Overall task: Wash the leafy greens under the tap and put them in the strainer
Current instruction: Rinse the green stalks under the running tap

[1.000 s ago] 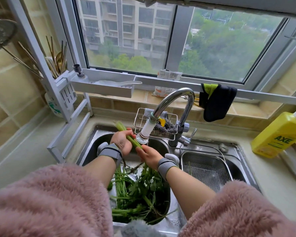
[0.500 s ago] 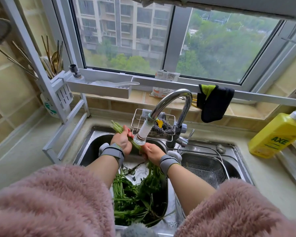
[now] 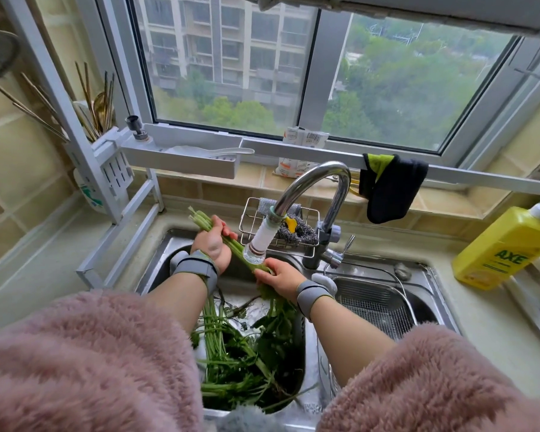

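Your left hand (image 3: 212, 244) and right hand (image 3: 279, 277) both grip the bunch of greens (image 3: 242, 252) under the tap (image 3: 258, 246) over the sink — stems look wet and slippery, leaves limp — hold the firm stalks, strainer (image 3: 374, 302) just beside

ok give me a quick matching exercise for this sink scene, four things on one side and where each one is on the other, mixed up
Things:
1. bunch of greens
2. strainer
3. yellow bottle
4. dark cloth

Places:
A. hung over the rail below the window
B. in the right sink basin
C. held in both hands by the tap's nozzle
D. on the counter right of the sink

Pairs: 1-C, 2-B, 3-D, 4-A
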`<state>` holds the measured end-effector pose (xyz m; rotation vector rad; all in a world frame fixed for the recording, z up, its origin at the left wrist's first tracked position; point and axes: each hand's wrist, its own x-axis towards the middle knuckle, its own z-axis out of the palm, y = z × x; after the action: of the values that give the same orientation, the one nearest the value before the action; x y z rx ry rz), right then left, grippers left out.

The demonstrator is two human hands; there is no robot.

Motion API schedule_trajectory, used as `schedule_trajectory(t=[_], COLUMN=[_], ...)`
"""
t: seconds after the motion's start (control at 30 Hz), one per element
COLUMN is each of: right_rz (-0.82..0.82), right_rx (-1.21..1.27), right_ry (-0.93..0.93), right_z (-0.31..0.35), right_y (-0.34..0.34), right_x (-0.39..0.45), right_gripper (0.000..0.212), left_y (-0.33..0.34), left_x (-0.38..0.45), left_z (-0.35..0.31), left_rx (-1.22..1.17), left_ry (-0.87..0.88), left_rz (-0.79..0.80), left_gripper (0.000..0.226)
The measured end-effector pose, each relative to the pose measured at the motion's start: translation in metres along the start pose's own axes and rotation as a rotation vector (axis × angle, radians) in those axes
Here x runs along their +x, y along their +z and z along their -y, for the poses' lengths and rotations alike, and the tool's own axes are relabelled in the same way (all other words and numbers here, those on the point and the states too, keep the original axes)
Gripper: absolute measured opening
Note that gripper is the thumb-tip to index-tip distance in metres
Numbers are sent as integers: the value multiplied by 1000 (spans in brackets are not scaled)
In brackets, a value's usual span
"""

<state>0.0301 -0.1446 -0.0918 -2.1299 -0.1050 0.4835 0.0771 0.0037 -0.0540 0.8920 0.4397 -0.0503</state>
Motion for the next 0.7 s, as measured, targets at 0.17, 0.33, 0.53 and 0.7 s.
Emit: schedule_trajectory(t=[0.17,0.33,0.53,0.7], right_rz=[-12,-26,-141,-75], right_rx=[65,363,247,256], right_ry=[54,46,75,158], right_z=[-5,-12,-16,-15], right_y=[4,6,7,8], right_x=[5,4,3,2], right_gripper=[28,9,28,49], left_y=[-3,-9,-9,-7], left_x=[6,10,7,4], left_z=[-12,-19,-20,-14], left_rx=[23,77,44,53], left_ry=[30,13,-2,-23], left_rz=[30,46,89,35], left_gripper=[38,37,35,39])
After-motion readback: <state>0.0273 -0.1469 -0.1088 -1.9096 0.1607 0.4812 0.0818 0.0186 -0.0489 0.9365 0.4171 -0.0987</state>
